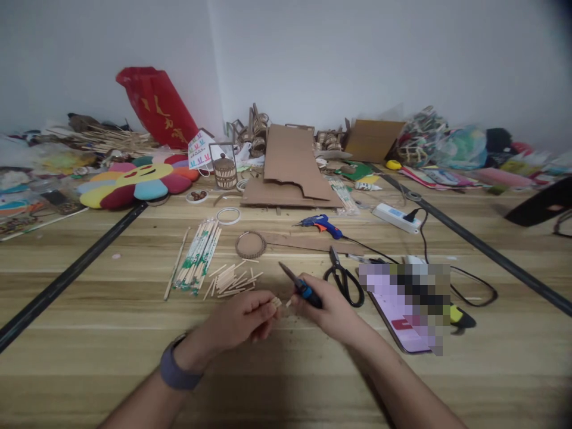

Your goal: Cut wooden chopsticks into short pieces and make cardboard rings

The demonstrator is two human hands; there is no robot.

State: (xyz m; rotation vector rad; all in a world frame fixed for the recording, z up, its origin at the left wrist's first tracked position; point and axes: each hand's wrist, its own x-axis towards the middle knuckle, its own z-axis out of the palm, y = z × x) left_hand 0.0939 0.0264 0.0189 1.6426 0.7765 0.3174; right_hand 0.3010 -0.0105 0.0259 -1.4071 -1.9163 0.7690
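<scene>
My left hand (243, 319) is closed, pinching small pale wooden stick pieces (277, 302) between thumb and fingertips. Close beside it, my right hand (328, 310) is wrapped around a tool with a black-and-blue handle (308, 293). Its dark, tapered tip points up and to the left; whether it is a knife or a file I cannot tell. A short bit of stick (288, 303) also shows at the right fingertips. Just beyond my hands lies a loose pile of short cut sticks (232, 280). Behind that pile rests a brown ring (250, 245) lined with small pieces.
Packaged chopsticks (199, 256) lie left of the pile. On the right are black-handled scissors (344, 280), a blue glue gun (319, 224), a phone (402, 322) and a power strip (396, 217) with cords. Cardboard (292, 161) and a small stick basket (224, 173) stand farther back.
</scene>
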